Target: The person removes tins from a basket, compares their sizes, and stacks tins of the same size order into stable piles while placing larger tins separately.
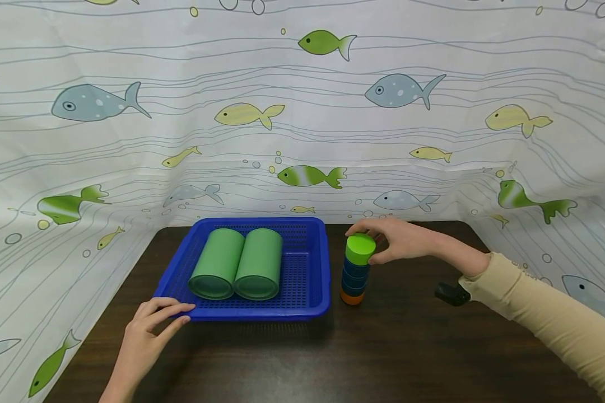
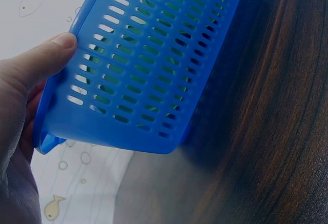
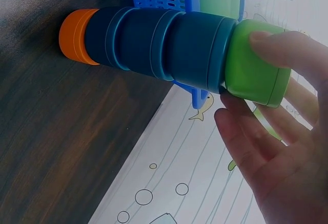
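A blue plastic basket (image 1: pixel 302 311) with slotted walls stands on the dark table. Two green cylinders (image 1: pixel 260 254) lie side by side inside it. My left hand (image 1: pixel 148 330) holds the basket's near left corner; in the left wrist view its thumb rests on the rim (image 2: pixel 82 16), with the other fingers partly hidden under it. To the right of the basket, an upright stack of small round containers (image 3: pixel 138 39) has an orange bottom, dark blue middle pieces and a light green top piece (image 3: pixel 253 62). My right hand (image 1: pixel 390 240) grips that top piece between thumb and fingers.
Dark wood-grain tabletop (image 1: pixel 408 347) extends in front of and right of the basket. A white curtain with fish drawings (image 1: pixel 322 123) encloses the table at the back and sides. A small black device (image 1: pixel 452 294) sits at the right wrist.
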`<move>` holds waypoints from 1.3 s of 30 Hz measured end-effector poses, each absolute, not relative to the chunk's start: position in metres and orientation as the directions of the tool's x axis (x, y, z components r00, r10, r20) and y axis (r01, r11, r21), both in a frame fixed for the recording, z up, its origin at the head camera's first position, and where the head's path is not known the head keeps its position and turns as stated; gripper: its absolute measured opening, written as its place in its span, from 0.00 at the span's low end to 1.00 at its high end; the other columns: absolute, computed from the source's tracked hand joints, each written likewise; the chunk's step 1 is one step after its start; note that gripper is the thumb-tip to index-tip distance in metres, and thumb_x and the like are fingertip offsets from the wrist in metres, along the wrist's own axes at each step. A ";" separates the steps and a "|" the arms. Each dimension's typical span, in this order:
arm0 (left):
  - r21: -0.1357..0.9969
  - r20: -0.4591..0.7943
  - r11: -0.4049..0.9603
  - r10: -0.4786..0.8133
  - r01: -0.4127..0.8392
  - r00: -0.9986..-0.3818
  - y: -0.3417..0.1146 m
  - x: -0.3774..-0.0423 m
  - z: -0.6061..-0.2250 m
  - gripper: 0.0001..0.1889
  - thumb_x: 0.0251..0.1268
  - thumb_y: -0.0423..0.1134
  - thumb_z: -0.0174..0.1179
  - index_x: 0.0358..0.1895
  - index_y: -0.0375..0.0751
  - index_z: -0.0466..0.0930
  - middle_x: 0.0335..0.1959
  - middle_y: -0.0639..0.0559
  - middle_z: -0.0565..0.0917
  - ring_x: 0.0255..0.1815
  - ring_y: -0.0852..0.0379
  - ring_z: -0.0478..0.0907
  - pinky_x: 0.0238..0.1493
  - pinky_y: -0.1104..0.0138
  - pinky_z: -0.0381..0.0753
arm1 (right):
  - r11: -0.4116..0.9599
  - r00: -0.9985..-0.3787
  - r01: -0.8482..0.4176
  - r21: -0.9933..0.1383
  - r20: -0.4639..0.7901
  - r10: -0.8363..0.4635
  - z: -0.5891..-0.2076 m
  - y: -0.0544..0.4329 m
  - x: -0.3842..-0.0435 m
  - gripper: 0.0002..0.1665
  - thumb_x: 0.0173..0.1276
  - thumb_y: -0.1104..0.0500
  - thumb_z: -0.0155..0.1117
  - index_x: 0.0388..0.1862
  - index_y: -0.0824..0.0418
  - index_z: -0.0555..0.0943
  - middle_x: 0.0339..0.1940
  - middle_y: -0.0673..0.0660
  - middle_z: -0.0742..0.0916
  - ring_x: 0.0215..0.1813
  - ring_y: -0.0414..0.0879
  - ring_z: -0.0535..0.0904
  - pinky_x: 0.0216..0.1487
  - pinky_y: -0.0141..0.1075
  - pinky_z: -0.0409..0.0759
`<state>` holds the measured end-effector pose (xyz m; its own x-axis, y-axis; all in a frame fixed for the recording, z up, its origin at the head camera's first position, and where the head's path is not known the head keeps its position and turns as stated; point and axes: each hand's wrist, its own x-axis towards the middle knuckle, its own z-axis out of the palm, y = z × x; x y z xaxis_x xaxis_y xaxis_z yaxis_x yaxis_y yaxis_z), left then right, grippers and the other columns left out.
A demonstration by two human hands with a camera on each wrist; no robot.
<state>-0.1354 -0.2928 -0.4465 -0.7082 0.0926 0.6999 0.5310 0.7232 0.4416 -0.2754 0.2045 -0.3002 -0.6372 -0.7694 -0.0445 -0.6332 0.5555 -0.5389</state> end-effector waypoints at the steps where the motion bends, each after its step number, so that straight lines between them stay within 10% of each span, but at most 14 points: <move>1: 0.441 0.701 0.724 0.092 0.531 -0.707 -0.293 -0.135 -0.446 0.24 0.36 0.19 0.75 0.40 0.48 0.90 0.38 0.59 0.80 0.49 0.75 0.66 0.54 0.86 0.60 | 0.556 -0.638 -0.634 -0.537 -0.044 -0.769 -0.300 0.204 -0.276 0.37 0.62 0.59 0.71 0.68 0.46 0.69 0.59 0.49 0.81 0.54 0.43 0.82 0.54 0.35 0.82; 14: 0.438 0.706 0.725 0.089 0.531 -0.703 -0.292 -0.134 -0.447 0.25 0.36 0.19 0.75 0.40 0.49 0.90 0.38 0.59 0.81 0.48 0.74 0.67 0.53 0.86 0.61 | 0.549 -0.634 -0.633 -0.546 -0.042 -0.772 -0.302 0.205 -0.276 0.37 0.61 0.58 0.72 0.68 0.47 0.70 0.58 0.51 0.82 0.54 0.44 0.82 0.56 0.46 0.82; 39: 0.440 0.701 0.725 0.091 0.529 -0.708 -0.292 -0.135 -0.444 0.24 0.36 0.19 0.75 0.39 0.48 0.90 0.37 0.58 0.81 0.48 0.74 0.67 0.53 0.86 0.61 | 0.533 -0.626 -0.652 -0.539 -0.015 -0.780 -0.302 0.205 -0.276 0.37 0.62 0.57 0.73 0.68 0.49 0.70 0.58 0.53 0.82 0.53 0.44 0.82 0.53 0.36 0.83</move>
<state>-0.1352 -0.2923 -0.4444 -0.7076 0.0909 0.7008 0.5292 0.7255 0.4401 -0.2760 0.2046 -0.3020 -0.6257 -0.7799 -0.0153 -0.6517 0.5335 -0.5391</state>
